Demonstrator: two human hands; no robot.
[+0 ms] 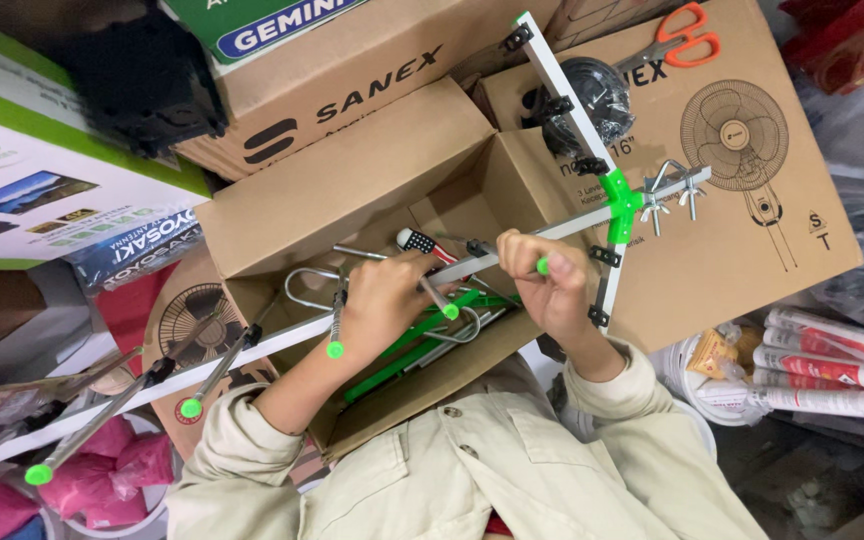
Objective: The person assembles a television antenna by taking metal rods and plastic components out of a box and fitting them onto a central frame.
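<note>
Both hands, left (382, 300) and right (547, 290), each grip closed on antenna rods (432, 290) above rod-filled open cardboard box (352, 200)

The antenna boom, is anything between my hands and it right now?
Nothing visible. Both hands are already on the antenna boom: the left hand closes around it among the rods with green tips, and the right hand grips it near the green joint, above the open cardboard box.

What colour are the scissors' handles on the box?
Orange, on the scissors lying on the cardboard box; head view.
</note>
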